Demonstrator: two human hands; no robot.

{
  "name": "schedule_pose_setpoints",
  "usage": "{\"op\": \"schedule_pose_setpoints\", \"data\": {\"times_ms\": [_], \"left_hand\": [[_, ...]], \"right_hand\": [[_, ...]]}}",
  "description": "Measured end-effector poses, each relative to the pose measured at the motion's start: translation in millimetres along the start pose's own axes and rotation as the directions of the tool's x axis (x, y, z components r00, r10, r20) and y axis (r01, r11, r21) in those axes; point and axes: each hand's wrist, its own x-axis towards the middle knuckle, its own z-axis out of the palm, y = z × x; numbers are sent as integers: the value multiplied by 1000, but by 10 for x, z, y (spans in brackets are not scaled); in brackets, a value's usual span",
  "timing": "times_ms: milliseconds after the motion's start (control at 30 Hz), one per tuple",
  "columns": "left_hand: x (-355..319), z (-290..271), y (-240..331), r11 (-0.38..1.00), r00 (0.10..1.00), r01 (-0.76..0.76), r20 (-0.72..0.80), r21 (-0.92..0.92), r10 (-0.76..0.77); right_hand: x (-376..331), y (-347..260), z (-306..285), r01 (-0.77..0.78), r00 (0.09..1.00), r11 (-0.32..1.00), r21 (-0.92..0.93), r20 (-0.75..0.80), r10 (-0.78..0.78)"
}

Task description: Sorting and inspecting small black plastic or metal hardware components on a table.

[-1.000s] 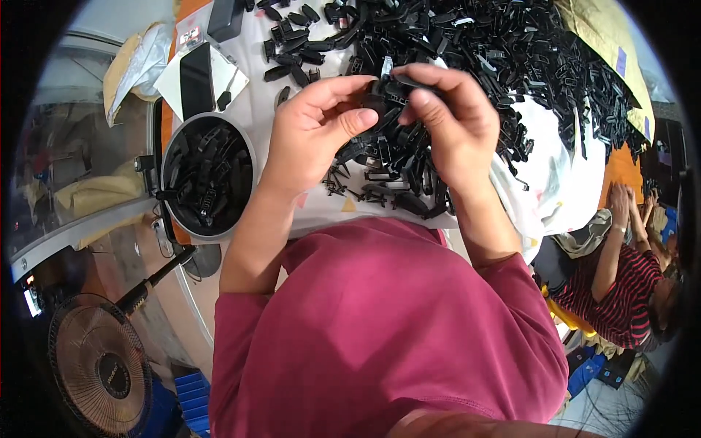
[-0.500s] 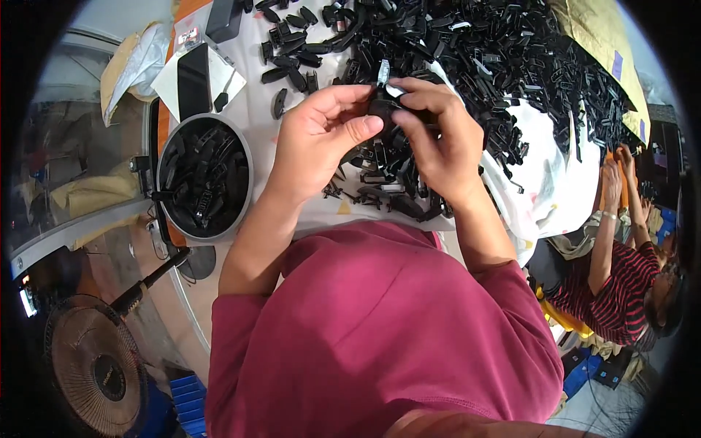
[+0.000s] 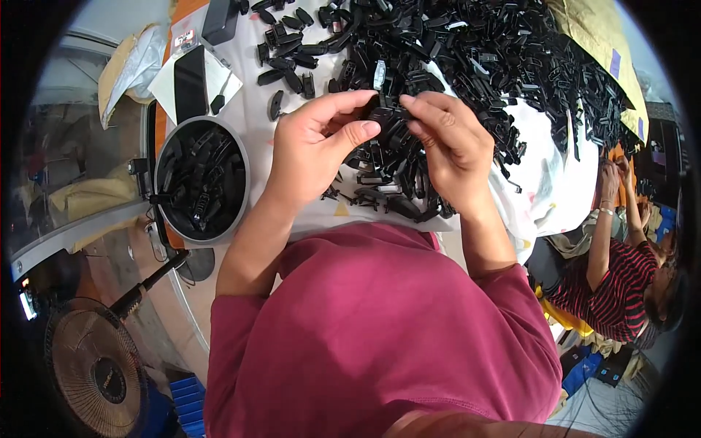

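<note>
Over the near part of a heap of black plastic parts (image 3: 467, 51), my left hand (image 3: 307, 146) pinches a small black plastic part (image 3: 385, 114) between thumb and fingertips. At its right end, my right hand (image 3: 458, 146) has its thumb and fingers closed on the same part, as far as I can see. The part's exact shape blends into the dark pieces behind it. Several tiny black pieces (image 3: 361, 198) lie on the white table cover (image 3: 292, 212) below my hands.
A round grey-rimmed tub (image 3: 247, 179) of black parts stands at the left, near a phone (image 3: 190, 84) and a dark box (image 3: 221, 20). White plastic sheeting (image 3: 544, 168) lies right of my hands. A fan (image 3: 95, 365) stands lower left. A co-worker in a striped shirt (image 3: 621, 292) works at right.
My right hand has shifted slightly right, and its fingers no longer reach across the top of the part. My left hand stays nearly in place, still pinching.
</note>
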Motion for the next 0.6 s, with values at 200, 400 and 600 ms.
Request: {"op": "schedule_pose_setpoints", "data": {"times_ms": [200, 400, 600], "left_hand": [[8, -133, 22, 882, 983, -164, 148, 442, 108], [-64, 166, -231, 949, 995, 91, -12, -300, -99], [-126, 253, -256, 962, 987, 52, -131, -267, -90]], "right_hand": [[-130, 18, 3, 132, 988, 988, -86, 88, -124], [-247, 88, 228, 212, 967, 960, -186, -104, -233], [-255, 85, 207, 150, 981, 978, -145, -104, -166]]}}
